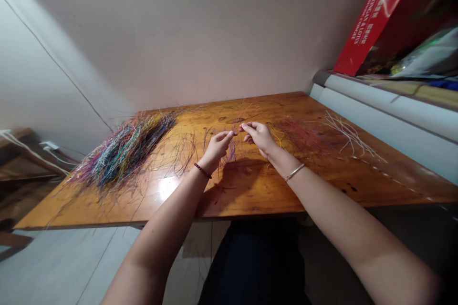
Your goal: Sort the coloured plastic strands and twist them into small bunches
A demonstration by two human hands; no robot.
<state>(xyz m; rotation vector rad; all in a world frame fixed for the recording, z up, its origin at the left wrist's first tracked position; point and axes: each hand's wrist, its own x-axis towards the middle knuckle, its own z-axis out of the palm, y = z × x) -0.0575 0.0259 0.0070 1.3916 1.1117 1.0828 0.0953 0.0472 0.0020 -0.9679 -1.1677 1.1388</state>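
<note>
Over the middle of the wooden table (250, 200) my two hands are close together, fingertips nearly touching. My left hand (219, 147), with a dark bead bracelet at the wrist, is closed in a pinch on thin reddish wires (244, 110) that stick up beyond the fingers. My right hand (260, 137), wearing a metal bangle, also pinches thumb against forefinger; what lies between those tips is too small to make out. Purple wires (232, 151) lie below my left hand. Just right of my right hand are yellow wires (277, 136).
A large heap of multicoloured wires (121, 152) covers the table's left side. Dark loose wires (184, 152) lie nearer the middle. Red wires (304, 134) and white wires (352, 137) spread on the right. A red box (375, 19) stands on a ledge, upper right.
</note>
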